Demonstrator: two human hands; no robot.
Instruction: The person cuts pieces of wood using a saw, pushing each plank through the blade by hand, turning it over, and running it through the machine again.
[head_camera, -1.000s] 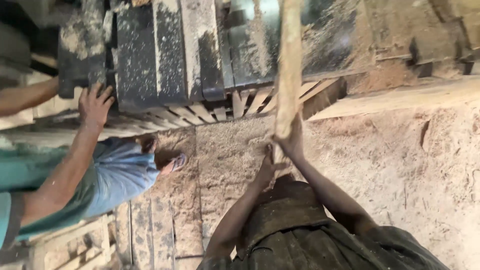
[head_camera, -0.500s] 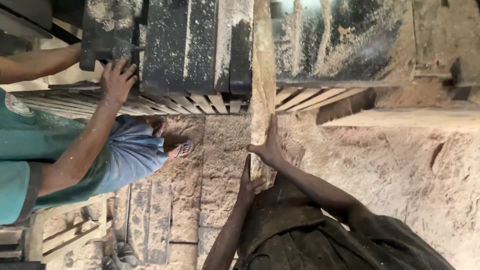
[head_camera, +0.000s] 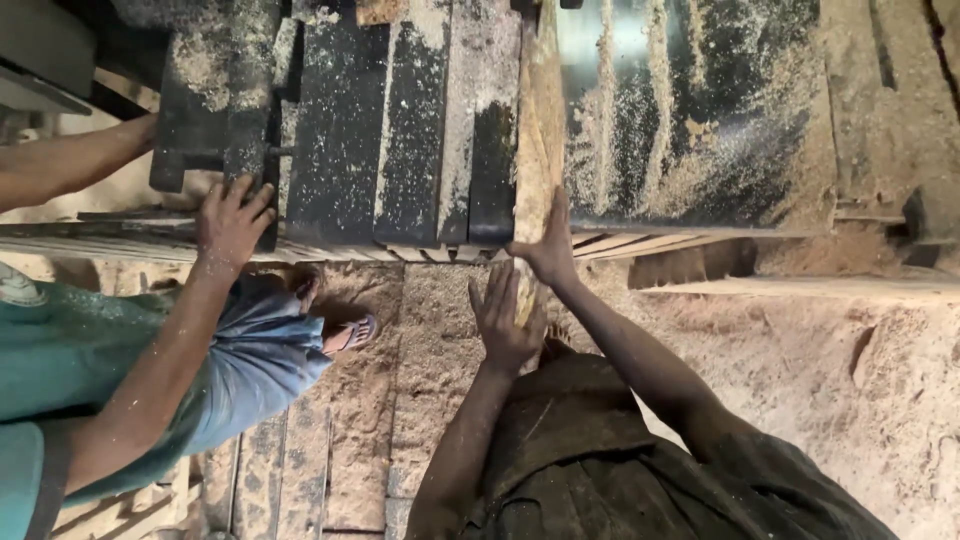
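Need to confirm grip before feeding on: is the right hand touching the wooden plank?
Touching. The head view shows the right hand pressed flat against the wooden plank, no gap.

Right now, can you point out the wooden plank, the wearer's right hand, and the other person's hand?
wooden plank (head_camera: 533, 150): head view, its dusty upper face on the table.
right hand (head_camera: 547, 250): head view, back of the hand against the plank.
co-worker's hand (head_camera: 230, 222): head view, back of the hand.

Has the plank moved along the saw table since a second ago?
Yes. The plank has slid forward over the saw table; the right hand now presses near its end.
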